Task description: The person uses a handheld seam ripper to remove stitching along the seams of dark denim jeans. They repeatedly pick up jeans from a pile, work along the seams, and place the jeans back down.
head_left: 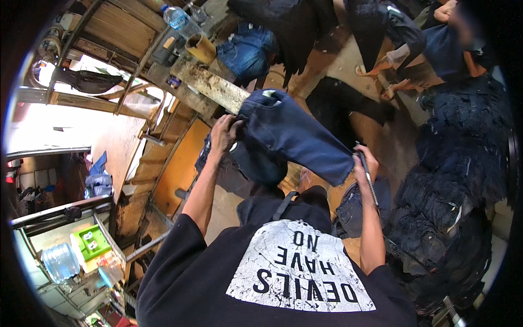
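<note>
A dark blue pair of jeans [299, 131] is draped over the end of a worn plank, one leg stretched out toward the right. My left hand [223, 133] has its fingers closed on the cloth at the jeans' left edge. My right hand [366, 162] is closed around a thin dark rod-like tool [366, 173], close beside the leg's hem. Whether those fingers also pinch the hem, I cannot make out. More dark cloth [261, 161] hangs below my left hand, in front of my lap.
The pale plank [210, 86] runs to the upper left, near folded blue jeans [248, 52], a yellowish cup [200, 49] and a water bottle [178, 19]. Dark garments are heaped [452, 180] along the right. Another person [403, 49] works at the upper right, handling denim.
</note>
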Action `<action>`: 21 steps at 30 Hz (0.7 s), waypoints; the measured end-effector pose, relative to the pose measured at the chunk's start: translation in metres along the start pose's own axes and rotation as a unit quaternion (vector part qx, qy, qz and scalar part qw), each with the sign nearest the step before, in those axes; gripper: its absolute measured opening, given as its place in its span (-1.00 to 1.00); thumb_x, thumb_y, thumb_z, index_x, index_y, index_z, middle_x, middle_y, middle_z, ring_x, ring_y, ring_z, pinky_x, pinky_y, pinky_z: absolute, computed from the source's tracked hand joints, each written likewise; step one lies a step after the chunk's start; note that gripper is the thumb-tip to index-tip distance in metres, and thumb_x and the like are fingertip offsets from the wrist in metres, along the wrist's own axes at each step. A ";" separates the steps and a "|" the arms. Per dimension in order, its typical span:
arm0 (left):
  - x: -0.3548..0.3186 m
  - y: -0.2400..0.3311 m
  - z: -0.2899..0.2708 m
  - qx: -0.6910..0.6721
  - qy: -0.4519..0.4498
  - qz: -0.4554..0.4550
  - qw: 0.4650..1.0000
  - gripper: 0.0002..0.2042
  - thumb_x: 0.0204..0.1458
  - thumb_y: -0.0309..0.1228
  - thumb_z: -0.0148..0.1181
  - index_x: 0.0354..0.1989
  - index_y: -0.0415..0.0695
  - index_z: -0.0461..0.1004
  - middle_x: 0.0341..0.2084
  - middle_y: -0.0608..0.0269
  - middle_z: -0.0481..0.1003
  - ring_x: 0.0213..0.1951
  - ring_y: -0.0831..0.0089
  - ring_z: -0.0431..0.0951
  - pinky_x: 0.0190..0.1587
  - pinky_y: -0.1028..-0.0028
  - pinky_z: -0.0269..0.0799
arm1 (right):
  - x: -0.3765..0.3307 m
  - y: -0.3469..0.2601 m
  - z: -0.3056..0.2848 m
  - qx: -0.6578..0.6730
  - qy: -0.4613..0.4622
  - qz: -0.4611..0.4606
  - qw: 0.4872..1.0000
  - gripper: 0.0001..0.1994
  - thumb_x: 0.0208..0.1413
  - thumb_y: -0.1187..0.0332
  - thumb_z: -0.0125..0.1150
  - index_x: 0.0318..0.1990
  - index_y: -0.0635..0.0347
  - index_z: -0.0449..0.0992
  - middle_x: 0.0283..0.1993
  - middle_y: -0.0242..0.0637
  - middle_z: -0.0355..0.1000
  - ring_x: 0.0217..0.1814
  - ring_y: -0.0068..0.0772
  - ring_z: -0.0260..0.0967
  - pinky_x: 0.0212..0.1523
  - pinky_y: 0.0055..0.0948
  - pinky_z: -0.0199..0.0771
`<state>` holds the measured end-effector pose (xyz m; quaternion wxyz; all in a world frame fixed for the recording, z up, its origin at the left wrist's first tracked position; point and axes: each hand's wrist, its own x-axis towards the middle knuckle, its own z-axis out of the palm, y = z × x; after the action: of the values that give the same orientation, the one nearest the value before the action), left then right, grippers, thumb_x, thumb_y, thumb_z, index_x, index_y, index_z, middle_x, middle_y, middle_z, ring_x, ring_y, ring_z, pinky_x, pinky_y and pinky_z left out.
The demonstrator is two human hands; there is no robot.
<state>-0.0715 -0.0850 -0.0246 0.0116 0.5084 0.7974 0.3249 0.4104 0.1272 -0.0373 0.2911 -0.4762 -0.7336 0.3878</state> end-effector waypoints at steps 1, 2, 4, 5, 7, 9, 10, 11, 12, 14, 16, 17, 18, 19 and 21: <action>-0.002 0.026 0.015 0.013 -0.005 -0.033 0.999 -0.80 0.20 -0.28 0.43 -0.13 -0.12 0.67 -0.24 0.10 0.63 -0.16 0.05 0.67 -0.10 0.18 0.56 | -0.006 0.020 -0.021 -0.019 0.015 -0.020 0.999 -0.74 0.17 0.51 0.33 0.01 0.15 0.65 -0.08 -0.10 0.66 0.01 -0.14 0.66 0.12 -0.24 0.57; -0.003 0.053 0.032 -0.007 0.000 0.015 1.000 -0.82 0.19 -0.28 0.44 -0.16 -0.08 0.67 -0.26 0.13 0.63 -0.20 0.06 0.68 -0.15 0.18 0.57 | -0.011 0.043 -0.046 -0.053 0.029 0.028 0.998 -0.76 0.19 0.49 0.32 0.01 0.15 0.65 -0.06 -0.11 0.67 0.04 -0.12 0.65 0.15 -0.23 0.57; -0.008 0.118 0.083 -0.009 -0.006 0.041 0.999 -0.82 0.15 -0.35 0.50 -0.19 -0.10 0.61 -0.29 0.11 0.62 -0.26 0.04 0.68 -0.23 0.18 0.59 | -0.004 0.090 -0.098 -0.141 0.072 0.011 0.987 -0.78 0.23 0.40 0.31 0.00 0.18 0.66 0.01 -0.13 0.68 0.10 -0.07 0.64 0.21 -0.18 0.55; -0.012 0.153 0.109 -0.036 -0.019 0.028 0.999 -0.78 0.14 -0.31 0.50 -0.18 -0.08 0.58 -0.32 0.12 0.59 -0.28 0.03 0.67 -0.27 0.15 0.58 | 0.010 0.110 -0.123 -0.173 0.118 -0.015 0.978 -0.76 0.25 0.35 0.30 0.03 0.19 0.66 0.04 -0.11 0.68 0.13 -0.07 0.63 0.24 -0.17 0.54; -0.018 0.213 0.153 -0.094 -0.046 -0.014 0.994 -0.79 0.26 -0.23 0.37 -0.17 -0.08 0.52 -0.29 0.11 0.56 -0.30 -0.01 0.66 -0.32 0.10 0.56 | 0.054 0.134 -0.168 -0.253 0.232 0.016 0.939 -0.76 0.30 0.41 0.34 0.07 0.19 0.68 0.00 -0.16 0.70 0.04 -0.16 0.64 0.18 -0.22 0.58; -0.014 0.249 0.184 -0.122 -0.039 -0.068 0.989 -0.78 0.30 -0.23 0.33 -0.13 -0.09 0.49 -0.20 0.07 0.55 -0.28 -0.08 0.67 -0.29 0.05 0.58 | 0.104 0.132 -0.183 -0.210 0.312 0.018 0.926 -0.74 0.31 0.45 0.39 0.11 0.16 0.67 0.01 -0.15 0.70 0.01 -0.24 0.66 0.14 -0.24 0.61; -0.012 0.247 0.189 -0.102 -0.007 -0.094 0.990 -0.78 0.30 -0.24 0.33 -0.13 -0.09 0.48 -0.20 0.07 0.55 -0.28 -0.08 0.67 -0.29 0.04 0.58 | 0.122 0.120 -0.181 -0.221 0.298 -0.042 0.928 -0.74 0.29 0.47 0.42 0.11 0.18 0.67 0.05 -0.16 0.70 0.03 -0.24 0.67 0.14 -0.26 0.61; -0.003 0.240 0.191 -0.086 0.010 -0.112 0.990 -0.78 0.30 -0.24 0.32 -0.13 -0.09 0.47 -0.19 0.07 0.55 -0.28 -0.09 0.67 -0.29 0.03 0.58 | 0.133 0.101 -0.170 -0.242 0.292 -0.058 0.924 -0.73 0.28 0.50 0.45 0.11 0.19 0.67 0.08 -0.16 0.70 0.04 -0.25 0.68 0.14 -0.28 0.62; 0.005 0.219 0.187 -0.061 0.032 -0.134 0.989 -0.79 0.30 -0.24 0.32 -0.14 -0.09 0.49 -0.20 0.07 0.56 -0.27 -0.08 0.68 -0.28 0.03 0.59 | 0.141 0.079 -0.147 -0.157 0.240 -0.101 0.953 -0.71 0.30 0.44 0.47 0.13 0.21 0.65 0.06 -0.19 0.69 0.05 -0.29 0.66 0.15 -0.27 0.61; 0.027 0.155 0.168 -0.010 0.062 -0.132 0.989 -0.81 0.30 -0.24 0.33 -0.14 -0.08 0.55 -0.20 0.07 0.59 -0.25 -0.07 0.69 -0.25 0.05 0.61 | 0.120 0.025 -0.085 -0.074 0.106 -0.118 0.985 -0.76 0.30 0.40 0.49 0.06 0.19 0.67 0.03 -0.24 0.68 0.07 -0.31 0.63 0.16 -0.28 0.58; 0.057 0.085 0.143 0.013 0.077 -0.090 0.993 -0.80 0.27 -0.22 0.37 -0.10 -0.07 0.63 -0.16 0.06 0.63 -0.23 -0.07 0.70 -0.19 0.09 0.63 | 0.075 -0.029 -0.014 -0.071 -0.028 -0.124 0.989 -0.75 0.25 0.38 0.52 0.04 0.15 0.69 0.03 -0.24 0.68 0.10 -0.26 0.63 0.18 -0.27 0.57; 0.072 0.056 0.128 0.008 0.088 -0.056 0.995 -0.78 0.26 -0.21 0.39 -0.08 -0.07 0.67 -0.13 0.05 0.65 -0.22 -0.08 0.71 -0.16 0.11 0.65 | 0.058 -0.050 0.023 -0.034 -0.103 -0.166 0.980 -0.73 0.21 0.41 0.55 0.04 0.14 0.70 0.05 -0.20 0.68 0.13 -0.21 0.64 0.22 -0.24 0.57; 0.088 0.036 0.118 -0.009 0.081 -0.043 0.996 -0.74 0.24 -0.20 0.41 -0.04 -0.09 0.68 -0.10 0.02 0.66 -0.20 -0.06 0.71 -0.12 0.13 0.65 | 0.044 -0.067 0.058 0.013 -0.149 -0.208 0.967 -0.72 0.18 0.45 0.57 0.03 0.16 0.71 0.08 -0.17 0.68 0.21 -0.14 0.64 0.31 -0.20 0.55; 0.096 0.025 0.105 -0.019 0.043 -0.061 0.997 -0.70 0.23 -0.20 0.44 0.01 -0.11 0.69 -0.08 -0.01 0.66 -0.19 -0.05 0.71 -0.08 0.14 0.65 | 0.030 -0.078 0.089 0.058 -0.169 -0.209 0.961 -0.76 0.17 0.49 0.56 -0.01 0.20 0.72 0.07 -0.12 0.69 0.28 -0.08 0.63 0.43 -0.11 0.49; 0.109 0.027 0.087 0.068 0.025 -0.019 0.997 -0.57 0.18 -0.21 0.49 0.14 -0.18 0.66 0.00 -0.03 0.63 0.07 0.00 0.62 0.13 0.15 0.58 | 0.022 -0.087 0.131 0.136 -0.181 -0.255 0.940 -0.82 0.23 0.49 0.49 -0.04 0.29 0.73 -0.01 -0.05 0.71 0.27 -0.02 0.64 0.52 0.06 0.40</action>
<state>-0.0726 0.0560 -0.0453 -0.0368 0.4845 0.8273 0.2818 0.2569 0.0881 -0.0316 0.3043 -0.1503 -0.8109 0.4767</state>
